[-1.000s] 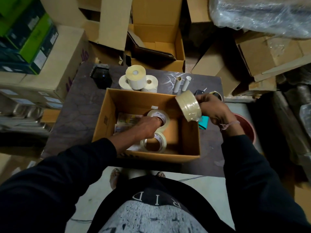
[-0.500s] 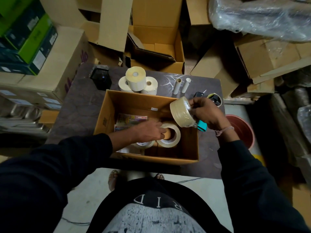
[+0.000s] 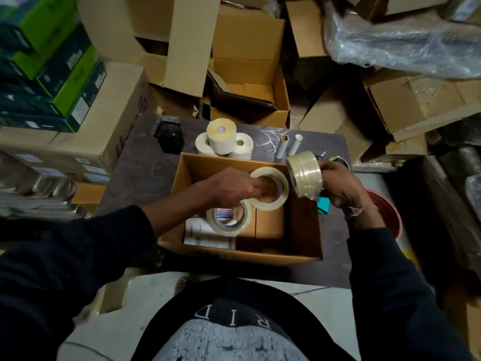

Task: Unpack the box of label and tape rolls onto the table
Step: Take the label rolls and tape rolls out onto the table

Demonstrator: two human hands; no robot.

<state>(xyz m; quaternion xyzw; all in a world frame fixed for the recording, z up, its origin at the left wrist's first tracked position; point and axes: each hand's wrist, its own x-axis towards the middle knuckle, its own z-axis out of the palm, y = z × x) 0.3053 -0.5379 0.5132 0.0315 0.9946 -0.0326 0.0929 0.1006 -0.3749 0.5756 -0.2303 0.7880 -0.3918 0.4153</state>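
An open cardboard box (image 3: 179,190) sits on the dark table (image 3: 145,168). My left hand (image 3: 229,187) is over the box with its fingers hooked through the core of a tape roll (image 3: 282,192) lifted above the box floor. A second tape roll (image 3: 247,220) hangs just below that hand, and I cannot tell whether the hand holds it. My right hand (image 3: 338,187) grips a thick tape roll (image 3: 304,177) above the box's right wall. Three label rolls (image 3: 222,139) stand on the table behind the box. Papers (image 3: 205,237) lie inside the box.
Two small tubes (image 3: 289,145) and a black holder (image 3: 169,136) lie at the table's back. A teal item (image 3: 322,205) and scissors with another tape ring (image 3: 338,160) sit right of the box. Cardboard boxes crowd the floor around; a red bucket (image 3: 387,214) stands at right.
My left hand has lifted a tape roll out of the box bottom and raised it toward the right. My right hand with its thick roll shifted slightly up and outward.
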